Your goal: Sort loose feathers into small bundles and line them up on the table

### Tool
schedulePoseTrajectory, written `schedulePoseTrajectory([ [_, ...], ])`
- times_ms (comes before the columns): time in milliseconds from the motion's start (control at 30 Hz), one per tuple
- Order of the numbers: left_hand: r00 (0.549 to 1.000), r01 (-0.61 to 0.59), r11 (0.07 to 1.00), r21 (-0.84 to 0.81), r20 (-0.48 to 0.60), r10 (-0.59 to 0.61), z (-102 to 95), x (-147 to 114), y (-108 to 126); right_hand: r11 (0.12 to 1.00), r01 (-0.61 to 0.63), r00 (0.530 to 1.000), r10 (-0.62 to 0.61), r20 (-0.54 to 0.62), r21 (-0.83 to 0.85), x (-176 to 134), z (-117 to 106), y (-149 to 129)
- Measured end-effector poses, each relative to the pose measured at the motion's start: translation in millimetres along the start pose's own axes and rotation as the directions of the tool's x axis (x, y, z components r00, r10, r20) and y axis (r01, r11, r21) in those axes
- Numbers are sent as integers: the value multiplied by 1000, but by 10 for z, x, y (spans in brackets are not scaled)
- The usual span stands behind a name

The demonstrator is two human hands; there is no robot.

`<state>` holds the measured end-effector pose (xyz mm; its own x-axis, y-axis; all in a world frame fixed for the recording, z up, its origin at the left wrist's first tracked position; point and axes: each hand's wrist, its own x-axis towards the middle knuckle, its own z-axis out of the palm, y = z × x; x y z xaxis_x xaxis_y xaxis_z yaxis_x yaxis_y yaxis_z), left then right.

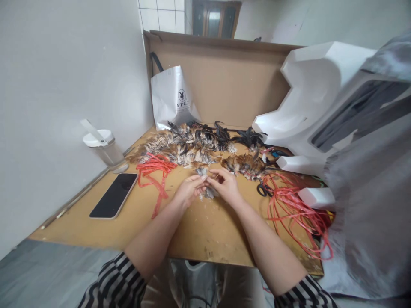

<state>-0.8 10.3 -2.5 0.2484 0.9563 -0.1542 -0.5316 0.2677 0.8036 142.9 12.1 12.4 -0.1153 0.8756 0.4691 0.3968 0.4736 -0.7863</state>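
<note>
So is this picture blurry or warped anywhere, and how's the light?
Head view: soft light, no harsh shadows on the table; head view, right edge: the gray cloth looks smeared and stretched; head view, middle: fine detail in the feathers blurs together.

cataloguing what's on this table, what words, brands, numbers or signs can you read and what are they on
"PPGZ": on the silver bag, below a rabbit-head emblem.
Fine print under those letters: too small to read.
I can read no other text.
</note>
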Motion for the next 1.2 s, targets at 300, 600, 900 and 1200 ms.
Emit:
schedulePoseTrajectory([
  [300, 998, 34, 999, -40, 46, -32, -19, 7, -30, 858, 260, 965, -226, 131, -443, -47, 15, -50],
  [600, 999, 26, 1000, -9, 26, -26, -29, 18, -29, 899, 207, 978, -176, 116, -386, -7, -44, -43],
  [900, 996, -33, 994, -105, -89, 23, -100, 77, 47, 935, -200, 974, 223, 48, -295, 154, -351, 548],
  [1200, 995, -34, 998, -54, -95, 29, -73, 64, 35, 905, -98, 965, 188, 181, -413, 155, -95, 510],
])
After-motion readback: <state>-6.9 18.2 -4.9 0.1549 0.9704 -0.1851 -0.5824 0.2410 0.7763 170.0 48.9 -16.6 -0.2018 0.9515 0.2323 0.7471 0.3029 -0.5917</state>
